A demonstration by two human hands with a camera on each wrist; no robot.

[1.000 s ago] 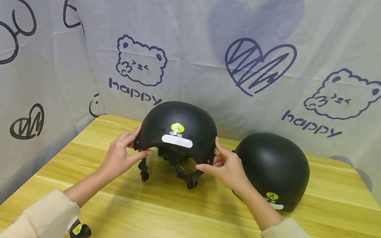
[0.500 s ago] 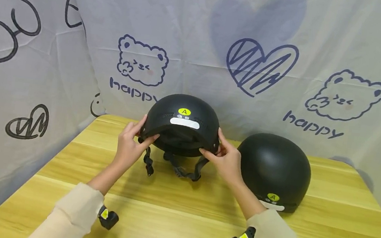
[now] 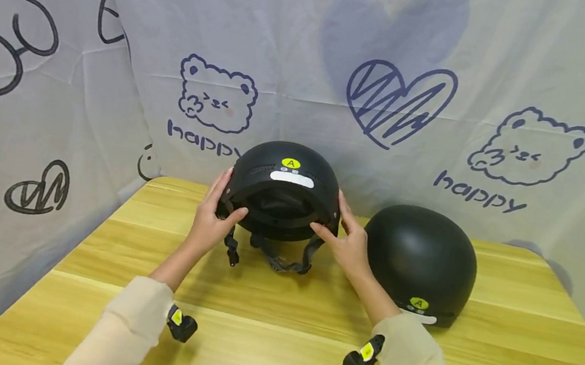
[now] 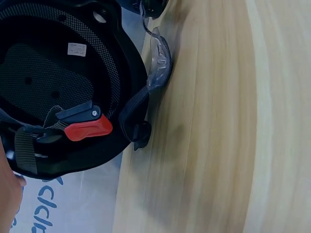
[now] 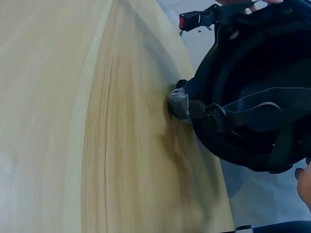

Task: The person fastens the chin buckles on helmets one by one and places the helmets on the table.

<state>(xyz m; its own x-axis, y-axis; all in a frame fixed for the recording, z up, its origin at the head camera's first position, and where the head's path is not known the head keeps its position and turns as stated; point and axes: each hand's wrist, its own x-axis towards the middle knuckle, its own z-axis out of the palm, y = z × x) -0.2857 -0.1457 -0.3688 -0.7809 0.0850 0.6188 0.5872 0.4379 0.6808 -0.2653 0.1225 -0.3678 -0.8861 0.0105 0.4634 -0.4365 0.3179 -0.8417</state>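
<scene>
A matt black helmet (image 3: 297,162) is held by its two sides, front rim tipped up so that the dark inside shows in the head view. My left hand (image 3: 214,215) grips its left edge, thumb at the rim. On the opposite edge my right hand (image 3: 350,244) holds it the same way. Chin straps (image 3: 288,264) dangle below. In the left wrist view a red buckle tab (image 4: 90,128) and a small white label (image 4: 77,49) show inside the shell. A plastic-wrapped strap piece (image 5: 180,104) hangs at the rim in the right wrist view.
A second black helmet (image 3: 420,259) sits dome up on the wooden table (image 3: 261,349), close to my right hand. Behind the table hangs a pale curtain (image 3: 297,55) with bear and heart drawings. Black wrist cameras (image 3: 182,324) stick out from both sleeves.
The held helmet has tilted back, its front rim rising so that the inside comes into view. It has shifted slightly up and to the right, both hands moving with it.
</scene>
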